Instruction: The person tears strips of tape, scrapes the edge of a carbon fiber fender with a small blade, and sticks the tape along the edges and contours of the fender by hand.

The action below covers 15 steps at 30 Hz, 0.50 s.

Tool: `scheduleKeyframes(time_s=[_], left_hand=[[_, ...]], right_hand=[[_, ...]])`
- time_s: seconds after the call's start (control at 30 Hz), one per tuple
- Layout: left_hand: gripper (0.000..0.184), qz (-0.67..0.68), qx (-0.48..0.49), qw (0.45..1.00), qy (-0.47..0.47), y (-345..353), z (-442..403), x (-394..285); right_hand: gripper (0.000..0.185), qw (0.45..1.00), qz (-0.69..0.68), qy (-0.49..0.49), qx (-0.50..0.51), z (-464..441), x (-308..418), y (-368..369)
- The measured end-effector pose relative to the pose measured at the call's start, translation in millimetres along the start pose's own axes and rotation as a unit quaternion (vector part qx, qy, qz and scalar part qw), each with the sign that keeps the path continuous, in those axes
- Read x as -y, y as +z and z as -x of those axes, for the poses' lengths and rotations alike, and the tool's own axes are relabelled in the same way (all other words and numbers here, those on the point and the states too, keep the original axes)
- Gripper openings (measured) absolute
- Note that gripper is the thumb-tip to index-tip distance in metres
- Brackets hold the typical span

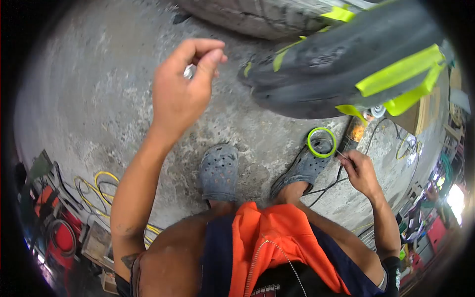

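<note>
My left hand (pixel 184 86) is raised above the floor, left of a curved dark grey panel (pixel 307 74). Its thumb and fingers are pinched together, and a small whitish patch shows between them; I cannot make out what it is. Strips of yellow-green masking tape (pixel 398 72) cling to the panel, some ends hanging loose. Low on the right, my right hand (pixel 360 173) has its fingers closed, with a thin sliver showing at the tips. Just beside those fingertips is a roll of green tape (pixel 321 142), seen over my right shoe; whether the hand touches it is unclear.
A tyre-like dark curve (pixel 277 20) spans the top. My grey clogs (pixel 219 166) stand on stained concrete (pixel 123 89). Yellow cable (pixel 101 188) and red equipment (pixel 64 237) lie at left. A black cord (pixel 329 187), a cardboard box (pixel 420 111) and clutter are at right.
</note>
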<state>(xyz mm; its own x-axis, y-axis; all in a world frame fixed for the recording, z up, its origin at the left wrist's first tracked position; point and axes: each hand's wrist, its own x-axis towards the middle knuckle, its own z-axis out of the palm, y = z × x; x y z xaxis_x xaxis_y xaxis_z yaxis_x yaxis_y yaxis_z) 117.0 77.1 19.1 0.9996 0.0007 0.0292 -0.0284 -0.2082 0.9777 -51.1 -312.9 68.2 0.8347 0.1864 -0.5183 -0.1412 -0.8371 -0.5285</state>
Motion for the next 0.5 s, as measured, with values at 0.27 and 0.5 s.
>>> scheduleKeyframes(time_s=[0.27, 0.5], left_hand=[[0.032, -0.118, 0.089, 0.976, -0.158, -27.4, 20.7, 64.5], [0.048, -0.173, 0.142, 0.975, -0.008, 2.8, 35.0, 73.1]], right_hand=[[0.037, 0.991, 0.093, 0.075, 0.064, 6.7, -6.3, 15.8], [0.029, 0.991, 0.086, -0.024, 0.098, -4.2, 2.5, 39.0]])
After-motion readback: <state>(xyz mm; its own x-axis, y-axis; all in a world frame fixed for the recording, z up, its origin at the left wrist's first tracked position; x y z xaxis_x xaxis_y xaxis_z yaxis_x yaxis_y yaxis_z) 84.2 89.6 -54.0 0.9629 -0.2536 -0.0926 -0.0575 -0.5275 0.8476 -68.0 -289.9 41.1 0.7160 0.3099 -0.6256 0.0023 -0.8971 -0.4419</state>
